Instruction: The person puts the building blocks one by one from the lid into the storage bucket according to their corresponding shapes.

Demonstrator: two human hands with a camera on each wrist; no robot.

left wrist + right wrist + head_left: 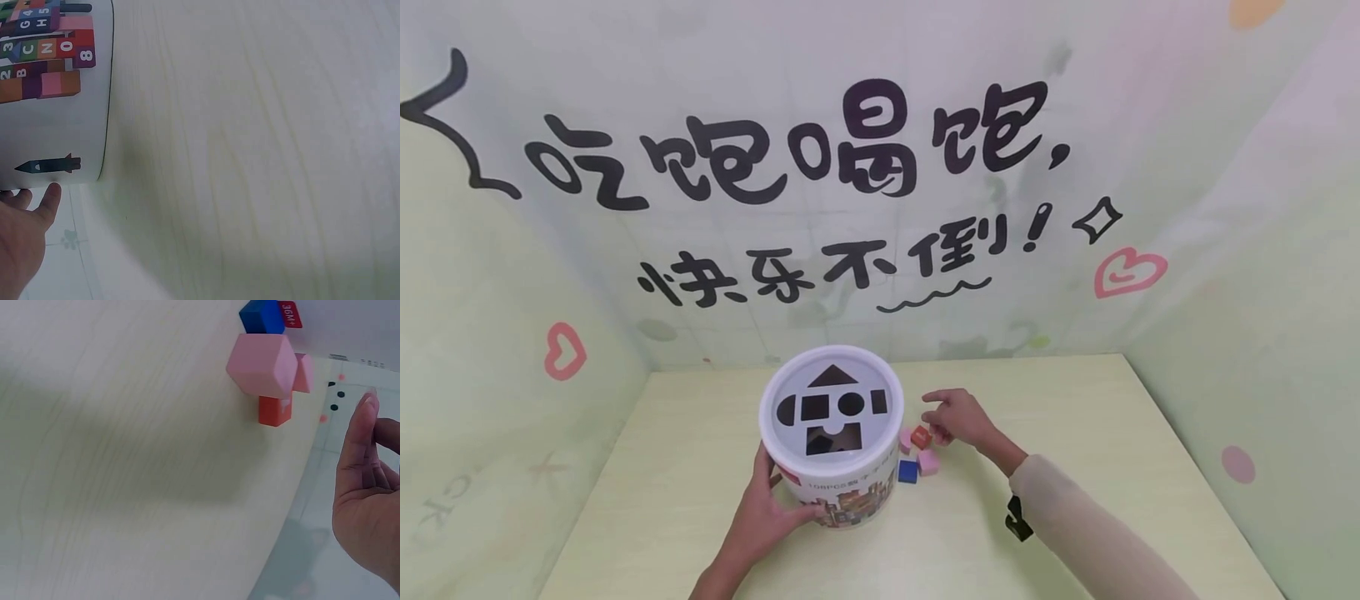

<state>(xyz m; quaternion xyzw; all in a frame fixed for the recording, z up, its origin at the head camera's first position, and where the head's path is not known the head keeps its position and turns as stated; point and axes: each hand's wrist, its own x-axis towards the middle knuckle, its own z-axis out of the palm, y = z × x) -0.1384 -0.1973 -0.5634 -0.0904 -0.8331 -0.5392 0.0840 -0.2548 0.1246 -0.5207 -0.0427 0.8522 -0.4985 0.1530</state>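
Observation:
A white toy-block bucket (857,496) stands upright on the table, its lid (835,465) cut with several shaped holes. My left hand (767,508) grips the bucket low on its left side, thumb across the printed front and the other fingers partly hidden behind the wall. To the bucket's right lie a red block (921,436), a blue block (908,472), a pink block (928,462) and a second, smaller-looking pink block (304,374). My right hand (958,417) hovers beside the red block, index finger extended and the others loosely bent, with nothing visible between them.
The light wooden table (655,492) meets a pale wall (850,333) with black lettering just behind the bucket. Side walls close in the left and right. A black device (1018,521) hangs under the right wrist at the sleeve (1090,525).

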